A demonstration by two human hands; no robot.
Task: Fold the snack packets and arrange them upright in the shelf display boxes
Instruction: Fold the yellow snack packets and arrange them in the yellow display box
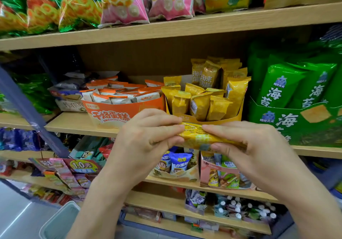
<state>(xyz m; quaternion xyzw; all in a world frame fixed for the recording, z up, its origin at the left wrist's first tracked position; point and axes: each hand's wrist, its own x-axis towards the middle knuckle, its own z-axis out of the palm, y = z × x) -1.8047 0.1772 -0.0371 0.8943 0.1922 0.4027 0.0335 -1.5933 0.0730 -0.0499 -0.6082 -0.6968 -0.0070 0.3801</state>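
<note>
Both hands, left (146,138) and right (246,146), pinch a yellow snack packet (199,137) before the yellow display box (235,117).

hands (148,137): 2 | held yellow pkt (198,136): 1 | display boxes (118,112): 3 on mid shelf

Single view, head-worn wide-angle camera. Looks forward and slightly down, straight at shelf unit, close range. Middle wooden shelf (81,125) sits near frame centre; upper shelf board (185,27) crosses top, lower tiers fall away below. Left hand (148,137) and right hand (246,144) fill lower centre, nearest lens, forearms entering from bottom edge. Wide lens bends shelf lines, strongest at edges. Floor strip visible bottom left. No second view, so no shared area.
</note>
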